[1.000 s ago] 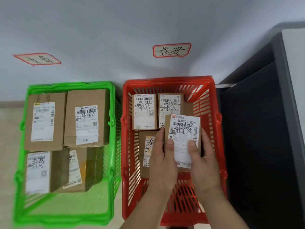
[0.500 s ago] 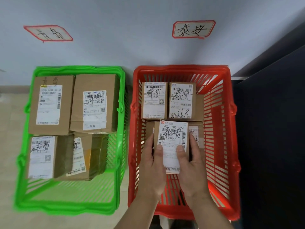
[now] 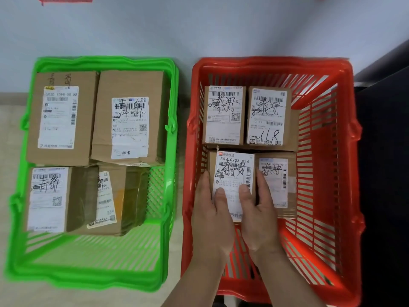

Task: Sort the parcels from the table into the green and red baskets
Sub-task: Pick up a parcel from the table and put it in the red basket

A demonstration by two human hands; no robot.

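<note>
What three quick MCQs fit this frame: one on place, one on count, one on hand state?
1. Where is the parcel held by both hands?
A. green basket
B. red basket
C. floor

2. How many parcels show in the green basket?
A. two
B. four
C. six

3. What are the hands doing?
A. hanging idle
B. gripping the basket rim
C. holding one parcel from both sides

Key: B, the held parcel is inside the red basket. B, four labelled boxes lie in the green basket. C, left hand and right hand flank it, thumbs on its label.
</note>
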